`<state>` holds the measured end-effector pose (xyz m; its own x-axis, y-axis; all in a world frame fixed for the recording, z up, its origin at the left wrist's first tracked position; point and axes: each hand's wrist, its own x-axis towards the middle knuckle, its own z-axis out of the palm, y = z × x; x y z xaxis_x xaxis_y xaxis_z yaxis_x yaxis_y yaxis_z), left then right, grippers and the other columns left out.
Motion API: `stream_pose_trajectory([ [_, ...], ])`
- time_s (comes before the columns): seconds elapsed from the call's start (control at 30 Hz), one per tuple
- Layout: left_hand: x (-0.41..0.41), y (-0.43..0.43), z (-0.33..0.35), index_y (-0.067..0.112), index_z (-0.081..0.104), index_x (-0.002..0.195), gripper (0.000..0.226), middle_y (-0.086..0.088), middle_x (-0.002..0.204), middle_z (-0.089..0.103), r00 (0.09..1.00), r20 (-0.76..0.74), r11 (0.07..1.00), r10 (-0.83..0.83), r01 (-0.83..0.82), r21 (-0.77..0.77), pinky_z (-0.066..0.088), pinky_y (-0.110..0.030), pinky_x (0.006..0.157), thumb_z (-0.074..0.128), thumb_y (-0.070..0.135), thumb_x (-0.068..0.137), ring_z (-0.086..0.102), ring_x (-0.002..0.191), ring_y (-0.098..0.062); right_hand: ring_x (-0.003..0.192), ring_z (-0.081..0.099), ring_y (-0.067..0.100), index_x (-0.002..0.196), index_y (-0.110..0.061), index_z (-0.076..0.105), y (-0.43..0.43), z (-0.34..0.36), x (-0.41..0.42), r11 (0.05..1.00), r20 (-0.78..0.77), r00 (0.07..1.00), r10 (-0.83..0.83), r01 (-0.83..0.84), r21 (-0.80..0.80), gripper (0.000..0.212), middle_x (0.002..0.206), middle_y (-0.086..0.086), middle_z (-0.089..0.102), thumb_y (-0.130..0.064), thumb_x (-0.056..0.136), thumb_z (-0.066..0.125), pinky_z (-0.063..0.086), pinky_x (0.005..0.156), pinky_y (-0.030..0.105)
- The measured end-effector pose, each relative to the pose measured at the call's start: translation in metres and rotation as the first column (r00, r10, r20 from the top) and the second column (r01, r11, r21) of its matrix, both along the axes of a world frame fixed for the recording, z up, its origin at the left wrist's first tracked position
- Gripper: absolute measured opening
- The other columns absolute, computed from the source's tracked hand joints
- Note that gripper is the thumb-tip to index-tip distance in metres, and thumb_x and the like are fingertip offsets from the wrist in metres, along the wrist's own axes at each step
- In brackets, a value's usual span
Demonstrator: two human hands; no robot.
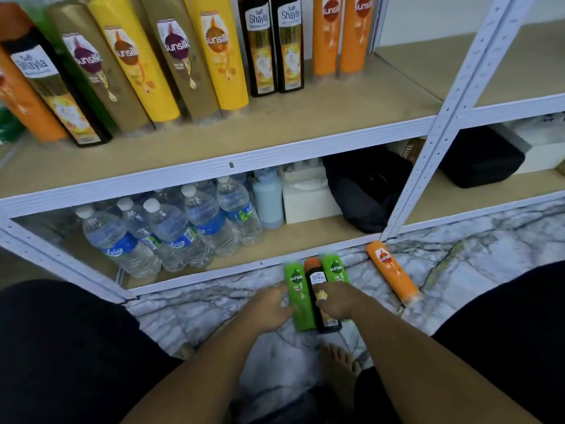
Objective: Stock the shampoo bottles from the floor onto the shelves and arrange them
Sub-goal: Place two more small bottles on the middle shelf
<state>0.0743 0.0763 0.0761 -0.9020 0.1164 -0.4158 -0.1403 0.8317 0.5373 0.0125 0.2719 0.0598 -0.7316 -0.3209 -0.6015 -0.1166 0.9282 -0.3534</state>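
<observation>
Gathering floor bottles, lower centre
Left hand (269,309) cupping left green bottle (300,301), right hand (336,301) over black bottle (317,278) — grip unclear; squeeze together before lifting.

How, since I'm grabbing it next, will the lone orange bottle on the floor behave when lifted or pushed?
The orange bottle looks like rigid plastic, so it probably stays stiff when gripped. Lying on the marble floor, its seemingly flattish body would likely slide rather than roll.
</observation>
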Motion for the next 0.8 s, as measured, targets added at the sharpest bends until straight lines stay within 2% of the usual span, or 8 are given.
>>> stream_pose_trajectory([
  [0.07,-0.009,-0.005,-0.014,0.031,0.055,0.139,0.046,-0.002,0.137,0.063,1.000,-0.002,1.000,-0.013,0.013,-0.003,0.044,-0.024,0.089,0.062,0.034,0.094,0.059,0.123,-0.024,0.127,0.052,0.034,0.143,-0.018,0.050,-0.003,-0.015,-0.005,0.998,-0.020,0.998,-0.065,0.064,-0.016,0.049,0.144,0.014,0.052,-0.038,0.097,0.052,0.045,0.104,0.041],
  [0.17,-0.028,-0.012,-0.038,0.029,0.055,0.140,0.046,0.000,0.139,0.062,1.000,0.003,0.999,0.019,-0.019,0.027,0.040,-0.021,0.087,0.062,0.032,0.095,0.057,0.125,-0.022,0.119,0.057,0.035,0.142,-0.017,0.050,-0.009,-0.042,-0.010,0.987,-0.005,0.989,-0.148,0.147,-0.058,0.050,0.135,0.015,0.058,-0.035,0.096,0.056,0.049,0.098,0.041],
  [0.3,-0.053,-0.017,-0.089,0.029,0.059,0.132,0.058,-0.003,0.130,0.066,0.998,0.057,0.998,0.022,-0.025,0.064,0.050,-0.035,0.098,0.048,0.055,0.081,0.062,0.119,-0.023,0.096,0.063,0.036,0.118,-0.009,0.057,-0.012,-0.085,-0.028,0.967,-0.003,0.969,-0.246,0.245,-0.064,0.033,0.112,0.018,0.066,-0.029,0.092,0.054,0.054,0.081,0.041],
  [0.4,-0.067,-0.019,-0.155,0.030,0.058,0.128,0.051,-0.006,0.117,0.069,0.992,0.112,0.993,0.059,-0.069,0.091,0.054,-0.039,0.088,0.046,0.054,0.084,0.066,0.106,-0.026,0.099,0.064,0.037,0.117,-0.009,0.057,-0.020,-0.104,-0.041,0.943,-0.057,0.943,-0.327,0.322,-0.085,0.029,0.111,0.018,0.066,-0.028,0.096,0.053,0.051,0.079,0.038],
  [0.47,-0.074,-0.014,-0.164,0.034,0.052,0.131,0.053,-0.010,0.115,0.068,0.989,0.132,0.992,0.069,-0.082,0.099,0.054,-0.041,0.086,0.045,0.056,0.083,0.066,0.104,-0.030,0.103,0.064,0.037,0.120,-0.010,0.056,-0.025,-0.115,-0.048,0.924,-0.075,0.923,-0.378,0.372,-0.083,0.031,0.114,0.018,0.066,-0.031,0.099,0.049,0.049,0.082,0.039],
  [0.63,-0.092,-0.001,-0.156,0.022,0.045,0.148,0.057,-0.009,0.136,0.062,0.974,0.108,0.961,0.199,-0.216,0.171,0.050,-0.033,0.094,0.062,0.029,0.094,0.061,0.119,-0.028,0.106,0.064,0.035,0.139,-0.024,0.047,-0.033,-0.130,-0.060,0.925,-0.078,0.922,-0.380,0.381,0.002,0.045,0.117,0.013,0.063,-0.025,0.094,0.053,0.051,0.086,0.041],
  [0.7,-0.096,-0.001,-0.165,0.025,0.047,0.140,0.051,-0.006,0.127,0.066,0.966,0.112,0.952,0.232,-0.250,0.178,0.049,-0.031,0.085,0.066,0.026,0.093,0.064,0.111,-0.026,0.105,0.064,0.035,0.139,-0.029,0.046,-0.031,-0.132,-0.063,0.920,-0.086,0.916,-0.392,0.393,-0.008,0.051,0.116,0.011,0.063,-0.023,0.091,0.059,0.050,0.085,0.040],
  [0.8,-0.095,-0.005,-0.176,0.025,0.050,0.119,0.040,-0.002,0.113,0.066,0.964,0.106,0.952,0.246,-0.261,0.162,0.040,-0.028,0.071,0.072,0.021,0.086,0.063,0.100,-0.023,0.097,0.067,0.035,0.125,-0.032,0.052,-0.031,-0.133,-0.066,0.898,-0.041,0.900,-0.433,0.428,-0.100,0.049,0.105,0.006,0.070,-0.018,0.080,0.066,0.053,0.078,0.037],
])
